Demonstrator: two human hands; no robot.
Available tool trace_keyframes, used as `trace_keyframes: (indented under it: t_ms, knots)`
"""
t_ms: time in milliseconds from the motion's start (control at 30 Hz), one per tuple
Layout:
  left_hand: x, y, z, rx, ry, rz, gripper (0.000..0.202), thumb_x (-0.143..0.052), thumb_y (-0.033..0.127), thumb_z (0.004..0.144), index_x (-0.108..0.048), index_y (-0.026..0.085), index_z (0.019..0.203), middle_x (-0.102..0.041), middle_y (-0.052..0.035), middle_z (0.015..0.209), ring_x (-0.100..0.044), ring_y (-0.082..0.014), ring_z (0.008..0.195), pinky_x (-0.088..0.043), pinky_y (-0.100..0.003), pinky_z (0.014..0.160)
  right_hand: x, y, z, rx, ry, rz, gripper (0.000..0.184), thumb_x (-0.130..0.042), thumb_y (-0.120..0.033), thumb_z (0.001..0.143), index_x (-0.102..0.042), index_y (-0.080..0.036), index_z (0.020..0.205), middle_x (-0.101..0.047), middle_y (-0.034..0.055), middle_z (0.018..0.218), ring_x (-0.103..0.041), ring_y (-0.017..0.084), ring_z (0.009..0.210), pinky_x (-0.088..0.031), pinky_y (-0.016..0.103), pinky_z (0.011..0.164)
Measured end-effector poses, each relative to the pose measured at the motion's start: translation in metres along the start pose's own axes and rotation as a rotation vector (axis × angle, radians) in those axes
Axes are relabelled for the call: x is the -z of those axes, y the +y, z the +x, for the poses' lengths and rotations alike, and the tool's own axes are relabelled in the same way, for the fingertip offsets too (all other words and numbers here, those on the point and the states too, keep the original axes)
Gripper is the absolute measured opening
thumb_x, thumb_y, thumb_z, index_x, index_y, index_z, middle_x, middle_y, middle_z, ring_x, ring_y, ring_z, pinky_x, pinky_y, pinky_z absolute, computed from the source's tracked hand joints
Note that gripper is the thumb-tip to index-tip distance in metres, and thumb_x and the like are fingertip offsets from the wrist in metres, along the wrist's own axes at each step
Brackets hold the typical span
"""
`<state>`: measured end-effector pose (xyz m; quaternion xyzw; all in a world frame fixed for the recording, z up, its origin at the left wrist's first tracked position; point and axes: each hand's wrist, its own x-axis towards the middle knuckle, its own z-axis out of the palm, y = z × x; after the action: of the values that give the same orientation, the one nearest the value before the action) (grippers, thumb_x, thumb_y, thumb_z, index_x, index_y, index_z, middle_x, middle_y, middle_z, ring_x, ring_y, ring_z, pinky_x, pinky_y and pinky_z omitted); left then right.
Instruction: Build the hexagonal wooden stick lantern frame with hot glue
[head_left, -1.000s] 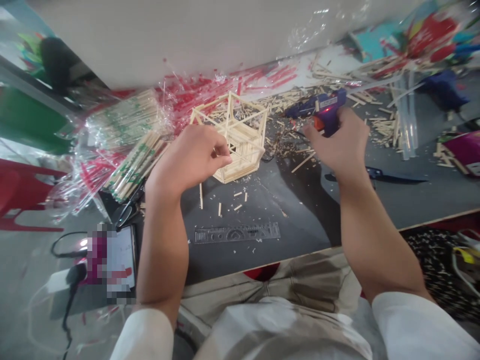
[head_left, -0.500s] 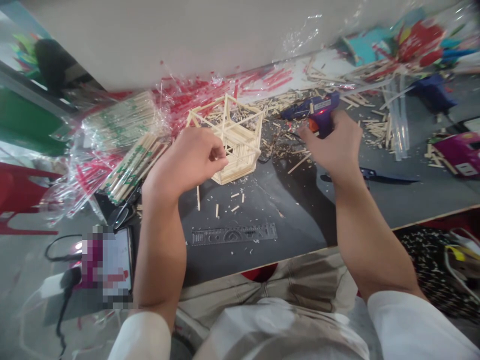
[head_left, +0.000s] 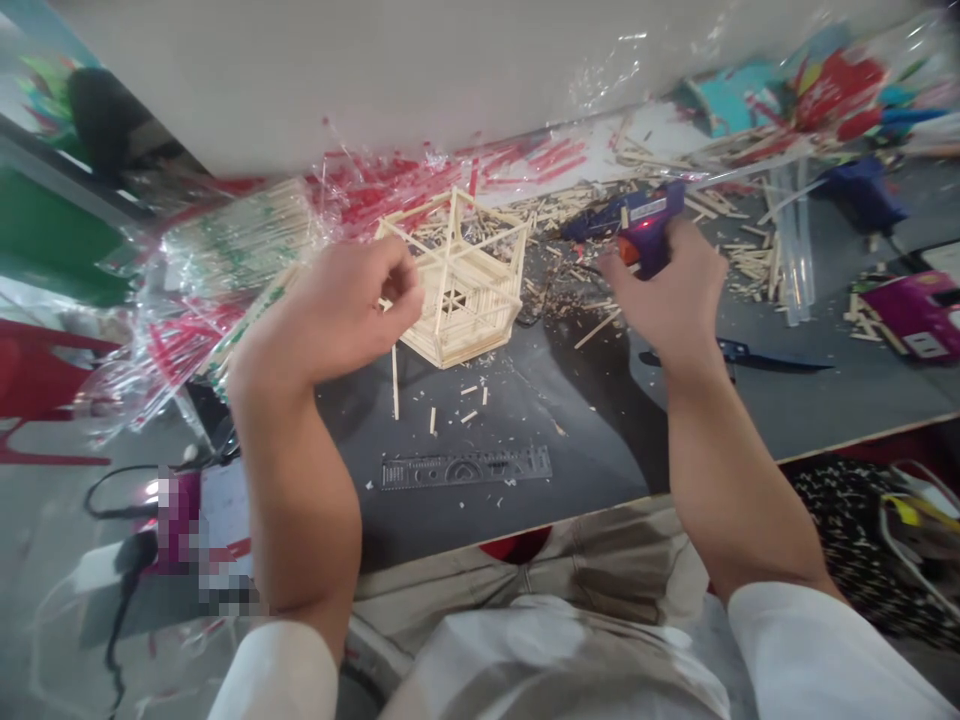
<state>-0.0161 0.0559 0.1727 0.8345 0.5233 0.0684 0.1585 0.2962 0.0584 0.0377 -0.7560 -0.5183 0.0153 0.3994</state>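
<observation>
A hexagonal frame built of pale wooden sticks sits on the dark table. My left hand hovers at the frame's left side with its fingers curled together; whether they pinch anything is hidden. My right hand is wrapped round the handle of a blue glue gun, whose nozzle points left toward the frame. A loose long stick lies just below my left hand.
Bundles of sticks in clear plastic lie at the left. A dark ruler sits near the table's front edge, a black knife right of my wrist. Stick offcuts litter the back, beside a second glue gun and a purple box.
My left hand has shifted left, away from the frame's front, uncovering more of it. My right hand stays on the glue gun with little movement.
</observation>
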Motion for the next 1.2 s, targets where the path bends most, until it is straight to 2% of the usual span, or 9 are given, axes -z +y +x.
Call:
trace_keyframes:
  t_ms: [133, 267, 333, 400, 500, 667, 800, 1033, 1200]
  knots:
    - [0.009, 0.001, -0.008, 0.012, 0.052, -0.073, 0.022, -0.045, 0.023, 0.104, -0.057, 0.02, 0.086, -0.072, 0.0024, 0.083, -0.06, -0.0098, 0.067, -0.042, -0.025, 0.068, -0.002, 0.002, -0.001, 0.078, 0.039, -0.011, 0.019, -0.073, -0.028, 0.079, -0.061, -0.021, 0.092, -0.062, 0.0008, 0.074, -0.057, 0.019, 0.069, -0.051, 0.04, 0.083]
    - [0.012, 0.001, -0.009, -0.005, 0.032, -0.044, 0.033, -0.043, 0.022, 0.104, -0.06, 0.02, 0.077, -0.07, 0.0043, 0.075, -0.049, -0.0084, 0.057, -0.042, -0.026, 0.071, 0.001, 0.006, -0.001, 0.289, 0.048, -0.054, 0.025, -0.062, -0.036, 0.085, -0.06, -0.019, 0.103, -0.068, 0.0093, 0.088, -0.067, 0.026, 0.083, -0.054, 0.044, 0.084]
    - [0.012, 0.001, -0.01, 0.0, 0.008, -0.025, 0.035, -0.043, 0.022, 0.103, -0.061, 0.022, 0.072, -0.07, 0.0036, 0.072, -0.05, -0.0098, 0.058, -0.045, -0.027, 0.076, 0.006, 0.008, -0.003, 0.425, 0.049, -0.08, 0.028, -0.059, -0.04, 0.087, -0.059, -0.019, 0.106, -0.069, 0.0122, 0.094, -0.069, 0.029, 0.089, -0.054, 0.045, 0.083]
    - [0.013, 0.001, -0.01, 0.009, -0.015, -0.024, 0.038, -0.042, 0.026, 0.103, -0.062, 0.023, 0.071, -0.072, 0.0021, 0.073, -0.054, -0.0112, 0.062, -0.047, -0.028, 0.082, 0.011, 0.008, -0.005, 0.53, 0.03, -0.09, 0.027, -0.058, -0.042, 0.09, -0.056, -0.02, 0.106, -0.067, 0.0115, 0.095, -0.068, 0.029, 0.09, -0.055, 0.045, 0.082]
    - [0.013, -0.003, -0.01, 0.026, -0.044, -0.056, 0.036, -0.039, 0.03, 0.104, -0.066, 0.024, 0.082, -0.075, 0.0005, 0.08, -0.063, -0.0127, 0.072, -0.048, -0.029, 0.083, 0.018, 0.005, -0.009, 0.616, -0.015, -0.093, 0.021, -0.055, -0.041, 0.095, -0.053, -0.022, 0.105, -0.064, 0.0088, 0.093, -0.065, 0.025, 0.084, -0.054, 0.042, 0.079]
    - [0.014, -0.014, -0.01, 0.039, -0.09, -0.071, 0.031, -0.042, 0.035, 0.104, -0.069, 0.021, 0.099, -0.079, -0.0015, 0.09, -0.071, -0.0136, 0.082, -0.052, -0.027, 0.083, 0.02, 0.002, -0.012, 0.688, -0.016, -0.1, 0.02, -0.053, -0.036, 0.1, -0.055, -0.021, 0.113, -0.064, 0.0095, 0.096, -0.063, 0.024, 0.082, -0.053, 0.038, 0.074]
    - [0.013, -0.017, -0.01, 0.055, -0.116, -0.07, 0.033, -0.047, 0.038, 0.101, -0.071, 0.018, 0.112, -0.08, -0.002, 0.094, -0.073, -0.0153, 0.086, -0.053, -0.026, 0.086, 0.02, 0.003, -0.011, 0.68, 0.005, -0.125, 0.024, -0.053, -0.036, 0.102, -0.056, -0.019, 0.119, -0.064, 0.01, 0.097, -0.063, 0.024, 0.083, -0.053, 0.038, 0.075]
    - [0.014, -0.018, -0.009, 0.074, -0.129, -0.066, 0.03, -0.056, 0.04, 0.094, -0.075, 0.019, 0.103, -0.079, -0.0002, 0.086, -0.073, -0.0167, 0.081, -0.054, -0.025, 0.081, 0.02, 0.002, -0.012, 0.706, 0.021, -0.108, 0.026, -0.051, -0.039, 0.105, -0.056, -0.018, 0.119, -0.066, 0.0112, 0.099, -0.063, 0.024, 0.083, -0.052, 0.036, 0.074]
    - [0.013, -0.02, -0.009, 0.088, -0.099, -0.155, 0.025, -0.064, 0.042, 0.091, -0.074, 0.019, 0.096, -0.08, -0.0029, 0.087, -0.074, -0.0172, 0.081, -0.054, -0.028, 0.079, 0.017, 0.001, -0.014, 0.691, -0.02, -0.106, 0.028, -0.048, -0.042, 0.106, -0.055, -0.02, 0.122, -0.065, 0.0108, 0.1, -0.064, 0.026, 0.086, -0.053, 0.039, 0.076]
